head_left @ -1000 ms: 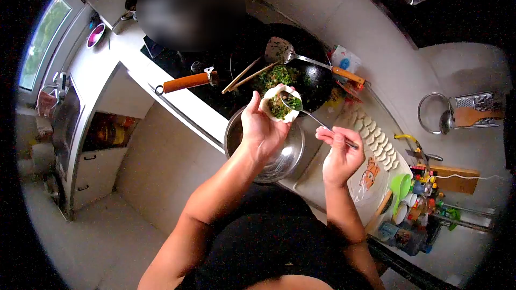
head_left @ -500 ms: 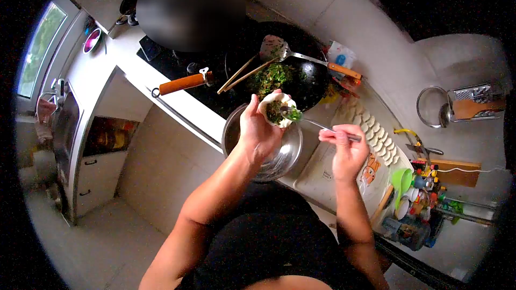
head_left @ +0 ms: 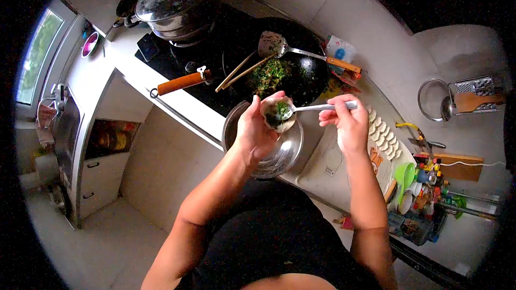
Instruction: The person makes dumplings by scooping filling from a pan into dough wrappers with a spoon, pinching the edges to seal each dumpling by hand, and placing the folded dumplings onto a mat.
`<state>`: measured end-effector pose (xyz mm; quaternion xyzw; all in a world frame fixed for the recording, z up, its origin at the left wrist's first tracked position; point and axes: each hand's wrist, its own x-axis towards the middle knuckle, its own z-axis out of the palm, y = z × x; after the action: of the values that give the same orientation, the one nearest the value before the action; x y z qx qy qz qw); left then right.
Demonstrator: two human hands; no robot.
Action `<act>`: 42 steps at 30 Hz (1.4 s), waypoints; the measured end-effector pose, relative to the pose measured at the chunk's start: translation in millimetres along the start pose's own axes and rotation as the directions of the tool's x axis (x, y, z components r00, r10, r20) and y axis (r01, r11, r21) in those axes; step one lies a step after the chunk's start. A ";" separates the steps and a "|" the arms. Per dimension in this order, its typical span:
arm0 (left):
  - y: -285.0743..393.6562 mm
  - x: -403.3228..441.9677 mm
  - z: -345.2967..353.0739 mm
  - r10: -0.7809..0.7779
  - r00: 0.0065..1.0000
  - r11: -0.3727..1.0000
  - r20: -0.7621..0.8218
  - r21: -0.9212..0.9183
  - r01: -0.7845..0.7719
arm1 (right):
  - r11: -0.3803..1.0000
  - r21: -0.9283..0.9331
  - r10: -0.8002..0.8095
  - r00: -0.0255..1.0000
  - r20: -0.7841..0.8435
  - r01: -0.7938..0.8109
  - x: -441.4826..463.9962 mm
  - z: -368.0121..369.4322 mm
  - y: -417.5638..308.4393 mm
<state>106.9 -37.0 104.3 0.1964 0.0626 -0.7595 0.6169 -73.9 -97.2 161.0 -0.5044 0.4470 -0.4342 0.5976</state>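
Observation:
Cupped in my left hand (head_left: 257, 129) is a round dough wrapper (head_left: 286, 124) with green filling (head_left: 278, 113) on it. My right hand (head_left: 348, 123) pinches the handle of a metal spoon (head_left: 317, 107), whose bowl end rests at the filling. Below my left hand stands a steel bowl (head_left: 290, 153). Just beyond the hands, a dark wok (head_left: 309, 88) holds more chopped green filling (head_left: 271, 77), with wooden chopsticks (head_left: 236, 73) and a spatula (head_left: 306, 53) lying across it.
Rows of shaped dumplings (head_left: 382, 137) lie on a tray (head_left: 317, 185) at the right. A lidded steel pot (head_left: 180, 13) stands at the back left. An orange-brown wooden handle (head_left: 180, 84) juts over the counter edge. Bottles and a green scoop (head_left: 404, 174) are at the far right.
The spoon has turned to lie more level, and my right hand has moved up. My left hand still holds the wrapper in nearly the same place.

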 end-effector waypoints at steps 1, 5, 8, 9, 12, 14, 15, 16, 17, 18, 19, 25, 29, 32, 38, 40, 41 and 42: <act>0.7 0.4 -1.5 0.004 1.000 1.000 0.000 0.002 -0.004 | 1.000 -0.006 0.022 1.000 0.004 -0.022 2.6 -3.6 2.3; 7.3 -3.1 -7.7 -0.049 0.999 0.997 0.005 0.062 0.049 | 0.997 0.071 0.038 0.999 0.001 -0.038 13.2 -14.3 -7.2; 4.3 -3.7 -2.2 -0.042 0.999 0.998 -0.008 0.052 0.043 | 0.996 0.018 0.090 0.992 0.089 -0.092 19.5 -9.1 -4.4; 3.9 -4.1 -1.2 -0.046 0.999 0.998 -0.010 0.051 0.046 | 0.996 -0.001 0.083 0.988 0.130 -0.084 21.8 -10.4 -2.8; 6.6 -4.4 -5.4 -0.094 0.995 0.995 0.014 0.037 0.093 | 1.000 0.012 0.012 0.983 0.182 -0.014 30.8 -20.6 -7.2; 6.5 -7.7 -2.7 -0.101 0.995 0.993 0.015 0.057 0.100 | 0.998 0.048 0.018 0.960 0.280 -0.033 31.4 -20.0 -14.0; 5.7 -7.3 -0.9 -0.107 0.994 0.994 0.004 0.032 0.106 | 0.999 -0.043 0.045 0.951 0.307 -0.034 30.8 -14.0 -14.9; 5.5 -6.8 1.3 -0.111 0.994 0.994 -0.005 0.007 0.111 | 0.991 -0.133 0.074 0.940 0.333 -0.031 31.2 -9.1 -15.6; 6.6 -7.1 3.5 -0.109 0.994 0.994 -0.004 0.008 0.109 | 0.990 -0.142 0.078 0.920 0.384 -0.025 35.7 -9.9 -14.5; 8.5 -9.0 4.7 -0.131 0.991 0.991 -0.008 0.018 0.131 | 0.990 -0.141 0.078 0.917 0.391 -0.024 40.7 -11.8 -16.1; 10.5 -10.9 4.6 -0.152 0.988 0.988 -0.016 0.027 0.152 | 0.994 -0.105 0.056 0.921 0.384 -0.016 46.3 -16.9 -18.1; 14.0 -13.6 -1.5 -0.218 0.976 0.976 0.030 0.030 0.217 | 0.999 -0.018 0.036 0.882 0.469 -0.031 72.5 -37.9 -40.3; 18.7 -19.0 2.4 -0.286 0.957 0.957 0.057 0.059 0.283 | 0.996 -0.089 0.034 0.771 0.636 0.029 82.3 -31.0 -42.9; 20.9 -21.0 0.8 -0.349 0.933 0.936 0.091 0.081 0.342 | 0.986 -0.161 0.081 0.738 0.670 0.038 82.9 -19.6 -45.4; 19.9 -20.7 0.4 -0.304 0.951 0.947 0.053 0.125 0.295 | 0.990 -0.135 0.065 0.766 0.639 0.028 84.9 -11.4 -47.8; 18.1 -18.8 -3.8 -0.251 0.966 0.963 0.064 0.115 0.242 | 0.990 -0.141 0.087 0.759 0.645 0.007 76.5 -5.2 -43.5; 17.3 -17.5 -5.2 -0.251 0.966 0.963 0.065 0.114 0.243 | 0.989 -0.147 0.105 0.755 0.647 -0.012 71.4 -1.3 -40.2; 16.4 -16.0 -6.5 -0.248 0.967 0.966 0.057 0.089 0.242 | 0.983 -0.185 0.115 0.751 0.651 0.010 68.0 2.9 -36.1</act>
<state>126.7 -24.1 106.8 0.1864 0.0348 -0.8381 0.5115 -58.3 -166.6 190.5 -0.6632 0.2587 -0.1704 0.6813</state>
